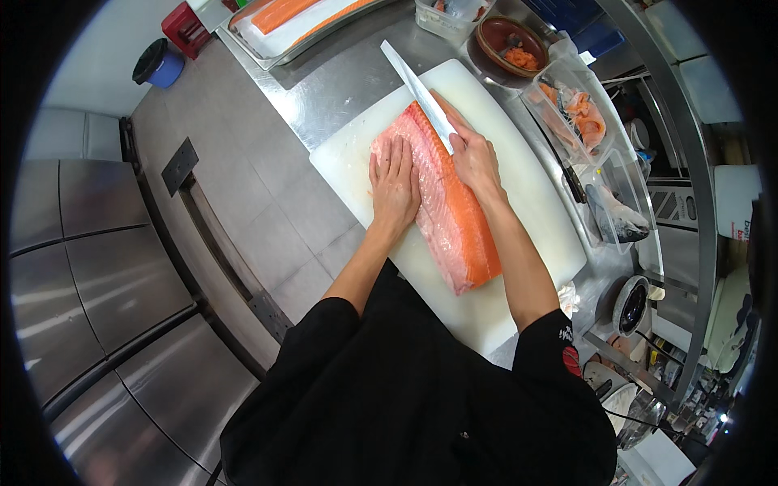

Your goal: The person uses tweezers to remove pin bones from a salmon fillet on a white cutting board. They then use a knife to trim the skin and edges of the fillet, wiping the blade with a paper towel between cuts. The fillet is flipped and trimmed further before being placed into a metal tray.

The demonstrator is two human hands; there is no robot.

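Observation:
A large salmon fillet (450,206) lies lengthwise on a white cutting board (535,212), with pale belly flesh on the left and orange flesh on the right. My left hand (394,182) rests flat on the belly side, its fingers slightly spread and pointing away from me. In my right hand (476,159) is the handle of a long-bladed knife (419,88). Its blade lies across the far right part of the fillet and points up and left, past the fillet's far end. A narrow strip of orange flesh (450,110) shows to the right of the blade. My right fingers hide most of the handle.
A metal tray (267,58) of salmon pieces sits beyond the board. To the right are a brown bowl (507,45) of orange scraps, plastic tubs of trimmings (571,112), a fish head (615,212) and another knife (571,176). Steel shelving (708,243) rises along that side.

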